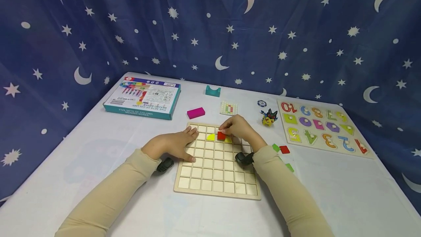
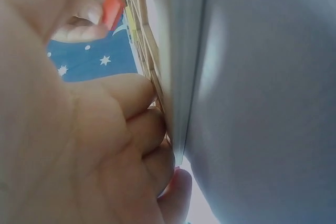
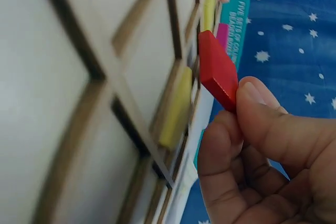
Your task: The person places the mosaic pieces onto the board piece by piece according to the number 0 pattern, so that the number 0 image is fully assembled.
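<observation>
Head view is showing the right hand [image 1: 237, 127] pinching a red tile [image 1: 221, 135] over the grid board's [image 1: 217, 189] far edge beside two seated yellow pieces [image 1: 211, 137], the left hand [image 1: 179, 143] lying flat, fingers relaxed, on its left edge, nearly every cell standing unfilled.

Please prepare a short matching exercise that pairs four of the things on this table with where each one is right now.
Things:
1. red tile
2. magenta block
3. number puzzle board
4. left hand

Places:
A. on the table beyond the grid board, near the box
B. resting flat on the grid board's left edge
C. pinched in the right hand over the grid
D. far right of the table

Pairs: 1-C, 2-A, 3-D, 4-B
</observation>
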Available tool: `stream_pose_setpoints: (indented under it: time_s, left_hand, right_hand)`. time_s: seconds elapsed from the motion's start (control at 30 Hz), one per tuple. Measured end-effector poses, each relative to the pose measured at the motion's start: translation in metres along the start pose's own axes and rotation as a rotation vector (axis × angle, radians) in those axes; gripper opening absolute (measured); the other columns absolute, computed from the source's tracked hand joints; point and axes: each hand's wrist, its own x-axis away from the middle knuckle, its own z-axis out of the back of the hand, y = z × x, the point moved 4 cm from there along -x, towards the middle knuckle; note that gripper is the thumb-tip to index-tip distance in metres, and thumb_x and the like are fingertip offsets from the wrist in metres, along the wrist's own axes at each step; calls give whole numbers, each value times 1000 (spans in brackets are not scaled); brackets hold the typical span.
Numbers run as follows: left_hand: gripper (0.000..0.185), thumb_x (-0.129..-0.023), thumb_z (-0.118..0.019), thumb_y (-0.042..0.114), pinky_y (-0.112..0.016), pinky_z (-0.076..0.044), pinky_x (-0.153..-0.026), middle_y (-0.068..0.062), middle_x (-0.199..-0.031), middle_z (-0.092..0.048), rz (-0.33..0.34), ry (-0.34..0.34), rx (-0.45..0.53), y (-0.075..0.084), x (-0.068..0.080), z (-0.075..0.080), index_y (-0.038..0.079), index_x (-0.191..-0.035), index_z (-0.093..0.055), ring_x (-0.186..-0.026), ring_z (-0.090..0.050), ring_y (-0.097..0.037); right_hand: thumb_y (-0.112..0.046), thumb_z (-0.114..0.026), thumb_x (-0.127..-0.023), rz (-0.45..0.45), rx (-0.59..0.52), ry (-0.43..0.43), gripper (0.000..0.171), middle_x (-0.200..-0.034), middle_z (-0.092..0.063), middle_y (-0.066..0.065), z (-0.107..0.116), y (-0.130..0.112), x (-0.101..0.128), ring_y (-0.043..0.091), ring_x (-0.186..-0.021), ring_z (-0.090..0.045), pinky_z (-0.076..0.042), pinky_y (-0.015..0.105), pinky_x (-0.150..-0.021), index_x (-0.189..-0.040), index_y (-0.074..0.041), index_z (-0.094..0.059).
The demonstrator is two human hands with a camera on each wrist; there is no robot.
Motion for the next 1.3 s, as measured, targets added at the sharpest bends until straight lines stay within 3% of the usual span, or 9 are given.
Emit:
stream_pose_setpoints:
  time_s: [0.43,0.73,1.3]
  left_hand:
    - [94,-82,-67,41,-45,-8,-115,-18,-154,-5,8,-5,-9,1,0,0,-3,-146,-14,-142,5,-33]
    - [95,-81,-67,42,-45,-8,-115,-18,-154,-5,5,-6,-11,-1,-2,0,-3,-146,-13,-142,4,-33]
    - [95,-82,-66,42,-45,-8,-115,-17,-154,-4,7,-12,-21,-2,-1,0,-3,-146,-12,-142,5,-33]
  right_hand:
    - [-3,-66,-82,46,120,-41,8,-84,-70,7,-9,-8,-2,12,-68,-52,-44,22,-62,-86,-3,-73]
    - [-1,-65,-82,57,264,-75,12,-84,-70,4,-14,-15,-3,12,-70,-53,-47,23,-67,-87,-6,-74]
    - [-4,-70,-79,43,303,-99,12,-80,-68,2,-9,-15,2,13,-73,-55,-48,27,-73,-90,-7,-73]
